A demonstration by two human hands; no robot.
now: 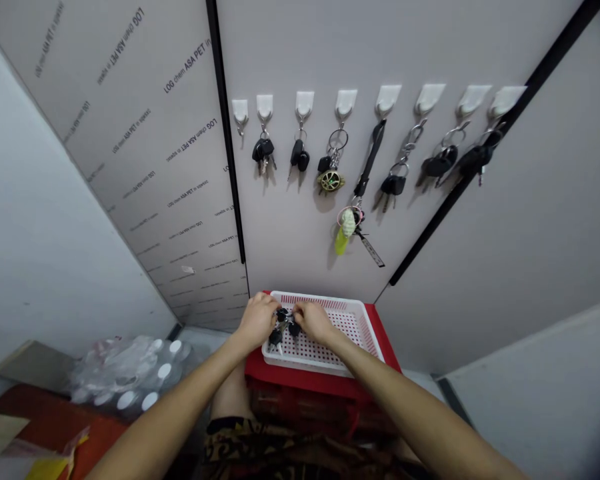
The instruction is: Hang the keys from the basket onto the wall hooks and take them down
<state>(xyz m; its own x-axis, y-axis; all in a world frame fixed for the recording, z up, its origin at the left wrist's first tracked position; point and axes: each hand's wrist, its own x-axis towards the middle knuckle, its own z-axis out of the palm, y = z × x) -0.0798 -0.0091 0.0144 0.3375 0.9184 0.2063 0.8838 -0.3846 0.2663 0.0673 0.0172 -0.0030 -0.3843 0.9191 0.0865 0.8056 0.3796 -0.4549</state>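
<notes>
Over the left half of a white plastic basket point(310, 363), both my hands are closed on a bunch of black-headed keys point(276, 338). My left hand point(260, 321) pinches the bunch from the left side. From the right, the bent fingers of my right hand point(314, 321) grip it near its ring. Several keys dangle between the two hands, just above or touching the basket's perforated floor; I cannot tell which. The fingertips are small and partly hidden.
White hooks point(305, 103) line the wall panel ahead, most bearing key bunches, one with a black strap point(371, 157) and a green charm point(347, 223). The basket stands on a red cloth-covered surface point(387, 340). Wrapped bottles point(130, 380) stand at left.
</notes>
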